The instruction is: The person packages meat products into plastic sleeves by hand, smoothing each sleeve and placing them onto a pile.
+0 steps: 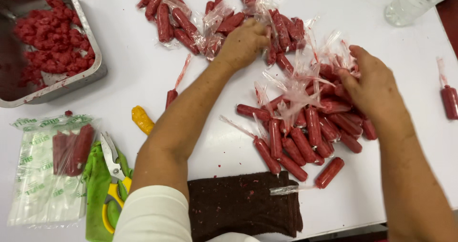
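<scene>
The left hand rests palm-down, fingers curled, on the upper heap of small red sausage-shaped rolls in clear plastic wrap at the far side of the white table. Its fingertips sit among the wrappers, so whether it pinches 1 roll can't be told. The right hand lies on the right edge of the nearer heap of the same red wrapped rolls, fingers bent into the loose plastic tails; it seems to grip a wrapper end, but the plastic hides it.

The nearer heap lies between the 2 forearms, just left of the right hand, which is closer to it. Most rolls there point away from the person w/ twisted tails up; some lie slanted.

Containers:
- Metal tray, far left: loose red minced meat.
- Stack of clear printed plastic bags, near left: a few red rolls on top.

Beside the bags: yellow-handled scissors on a green cloth. A dark brown towel lies at the near edge. A clear plastic bottle lies far right.
</scene>
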